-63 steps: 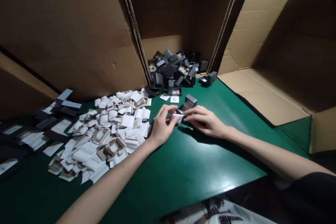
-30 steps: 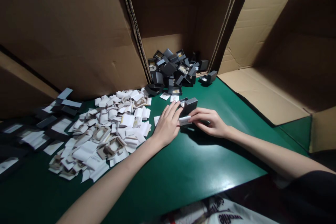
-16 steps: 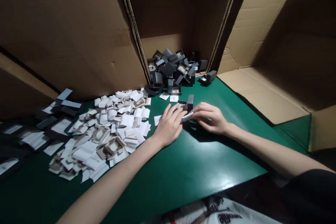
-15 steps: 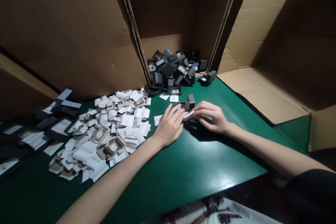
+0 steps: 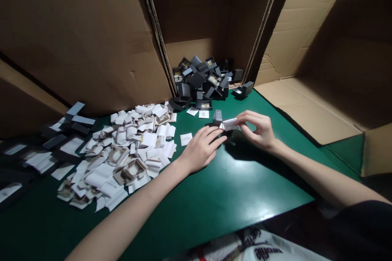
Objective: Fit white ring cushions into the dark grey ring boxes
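My right hand (image 5: pixel 259 131) pinches a small white folded insert (image 5: pixel 229 124) by its right end, lifted a little above the green table (image 5: pixel 214 195). My left hand (image 5: pixel 202 149) lies with fingers stretched toward a small open dark grey box (image 5: pixel 217 118), fingertips at its base. The insert hangs just right of that box. A single white card (image 5: pixel 185 139) lies on the table left of my left hand.
A heap of white and tan inserts (image 5: pixel 122 151) covers the table's left middle. Dark grey boxes (image 5: pixel 203 81) are piled at the back inside an open cardboard carton (image 5: pixel 190 16). Flat dark lids and cards (image 5: pixel 36 151) lie at far left. Cardboard flaps (image 5: pixel 306 110) border the right.
My right hand has drawn the white insert up and to the right, away from the small box. My left hand shifted slightly right, fingers flattening by the box.
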The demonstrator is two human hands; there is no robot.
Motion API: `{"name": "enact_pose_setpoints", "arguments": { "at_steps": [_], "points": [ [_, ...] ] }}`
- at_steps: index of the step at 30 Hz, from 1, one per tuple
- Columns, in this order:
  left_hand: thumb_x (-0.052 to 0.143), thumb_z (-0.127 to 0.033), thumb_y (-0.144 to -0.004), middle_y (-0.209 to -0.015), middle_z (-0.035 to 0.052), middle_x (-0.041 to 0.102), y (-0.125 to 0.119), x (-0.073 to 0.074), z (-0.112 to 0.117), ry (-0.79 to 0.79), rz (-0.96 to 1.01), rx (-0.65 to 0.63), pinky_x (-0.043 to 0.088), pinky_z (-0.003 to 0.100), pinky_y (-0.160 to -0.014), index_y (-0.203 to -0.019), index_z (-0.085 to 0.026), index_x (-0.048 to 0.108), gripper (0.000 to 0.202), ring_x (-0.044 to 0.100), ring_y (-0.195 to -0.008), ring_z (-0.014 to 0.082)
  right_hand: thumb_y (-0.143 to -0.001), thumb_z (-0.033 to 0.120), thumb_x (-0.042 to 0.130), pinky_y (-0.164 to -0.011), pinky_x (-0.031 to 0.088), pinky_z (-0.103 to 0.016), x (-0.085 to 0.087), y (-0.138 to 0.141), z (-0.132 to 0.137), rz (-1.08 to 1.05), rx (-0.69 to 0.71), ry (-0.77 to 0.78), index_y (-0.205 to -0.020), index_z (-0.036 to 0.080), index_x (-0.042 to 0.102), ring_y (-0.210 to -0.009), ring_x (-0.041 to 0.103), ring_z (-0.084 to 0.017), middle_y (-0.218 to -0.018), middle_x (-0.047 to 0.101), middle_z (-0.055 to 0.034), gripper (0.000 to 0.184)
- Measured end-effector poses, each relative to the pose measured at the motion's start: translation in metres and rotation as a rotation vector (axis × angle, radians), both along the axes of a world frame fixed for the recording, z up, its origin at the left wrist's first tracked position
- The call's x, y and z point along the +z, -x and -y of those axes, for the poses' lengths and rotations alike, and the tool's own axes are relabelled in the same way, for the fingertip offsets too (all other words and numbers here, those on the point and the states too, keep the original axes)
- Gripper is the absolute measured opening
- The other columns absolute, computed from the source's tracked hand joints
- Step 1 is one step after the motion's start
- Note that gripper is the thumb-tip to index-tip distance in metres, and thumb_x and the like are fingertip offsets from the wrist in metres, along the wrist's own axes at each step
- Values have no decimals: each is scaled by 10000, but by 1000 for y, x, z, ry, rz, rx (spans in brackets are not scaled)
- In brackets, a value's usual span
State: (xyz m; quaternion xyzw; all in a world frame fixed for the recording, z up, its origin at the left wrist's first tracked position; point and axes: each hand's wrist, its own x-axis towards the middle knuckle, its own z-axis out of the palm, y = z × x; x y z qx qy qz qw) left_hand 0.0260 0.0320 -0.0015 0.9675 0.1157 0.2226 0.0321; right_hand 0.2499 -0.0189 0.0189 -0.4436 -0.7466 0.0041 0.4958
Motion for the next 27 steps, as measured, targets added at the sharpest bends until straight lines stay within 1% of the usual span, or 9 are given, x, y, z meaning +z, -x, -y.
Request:
{"name": "enact_pose_setpoints", "arguments": {
  "at_steps": [3,5,7,9,13,16,20,24,27],
  "points": [
    [470,-81,-837,-1345,138,485,-1,0,1,-20,-5,14,341,514,-1084,-1254,-156,495,425,401,-1291,285,-807,118,490,-625,498,-309,-5,-3,-4,68,16,14,-841,193,630,-707,607,-173,-814,652,-67,162],
    [464,-73,-836,-1284,147,511,0,0,1,-9,29,43,370,499,-1061,-1193,-142,526,369,430,-1255,285,-818,123,493,-637,500,-308,-9,-5,-6,91,30,36,-866,191,634,-727,608,-174,-834,656,-73,164],
    [459,-76,-838,-1201,142,529,1,-1,1,23,86,94,419,477,-1008,-1128,-148,542,309,469,-1200,280,-831,132,493,-649,502,-307,-12,-5,-7,93,40,65,-876,192,638,-744,612,-174,-846,660,-71,164],
    [464,-95,-843,-1175,134,508,2,-1,1,79,173,158,453,457,-968,-1133,-165,517,303,487,-1169,271,-839,139,495,-661,504,-308,-14,-5,-8,94,59,92,-877,191,643,-757,617,-174,-855,663,-70,162],
    [488,-122,-840,-1354,135,384,4,-2,-2,278,336,243,425,459,-1025,-1292,-209,379,473,402,-1286,261,-828,122,498,-718,509,-334,-15,-3,-8,127,145,172,-866,196,664,-806,622,-185,-874,684,-60,186],
    [492,-128,-841,-1439,123,327,4,-4,-7,439,402,231,408,449,-1055,-1361,-241,306,564,360,-1335,248,-801,96,505,-747,509,-356,-15,-1,-7,146,210,234,-845,203,676,-816,615,-191,-848,694,-42,207],
    [499,-151,-852,-1422,113,391,3,-6,-12,557,449,212,418,442,-1048,-1386,-255,307,578,414,-1310,241,-781,73,509,-732,508,-349,-13,0,-6,130,279,263,-828,197,685,-804,605,-185,-816,687,-40,220],
    [494,-166,-875,-1420,91,424,4,-4,-11,584,409,180,436,413,-1032,-1396,-266,328,556,441,-1291,226,-786,69,516,-748,507,-342,-9,2,-3,98,401,303,-815,199,679,-808,603,-174,-817,691,-35,210],
    [479,-168,-900,-1361,67,499,5,-2,-9,528,336,140,443,397,-1023,-1359,-269,403,476,489,-1243,207,-817,89,516,-763,500,-341,-7,6,-1,94,467,333,-833,196,677,-831,598,-172,-834,691,-41,194]
  ]
}}
